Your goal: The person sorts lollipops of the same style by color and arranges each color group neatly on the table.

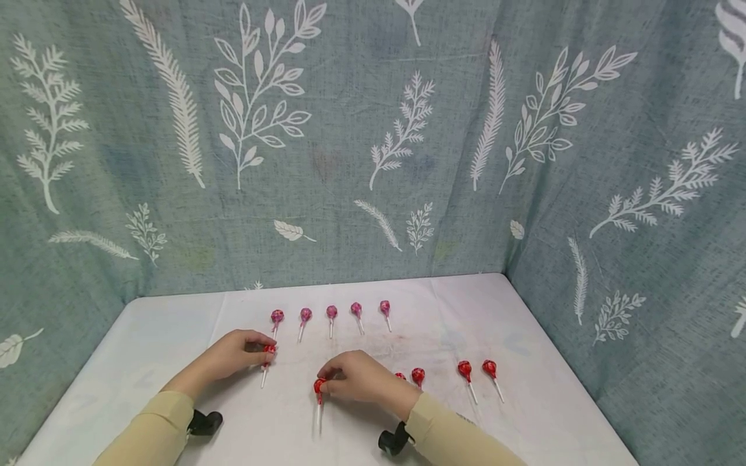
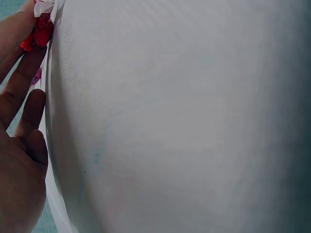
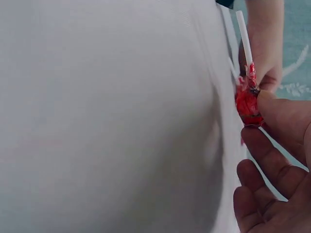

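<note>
– I'm taking the right hand (image 1: 355,378) as the middle of the dial. What does it have hold of?

– On my feed its thumb and index finger are closed in a pinch on the head of a red lollipop (image 3: 249,104), at nine o'clock, with the white stick (image 1: 318,421) pointing to six

– And the left hand (image 1: 236,353)?

– I see it between nine and ten, thumb and fingertips pinching a second red lollipop (image 1: 269,348) by its head, stick angled just past six. Whether either one bears on the white table (image 1: 262,446) I cannot tell

– What lies around them?

– Five pink lollipops (image 1: 331,312) run in a row from ten o'clock to nearly one, heads away from me. The leftmost lies just past twelve from the left hand's lollipop, near it

– And at three?

– I count four loose red lollipops (image 1: 464,368): two nearer in, one partly hidden by the right arm (image 1: 396,391), and two side by side farther out
</note>
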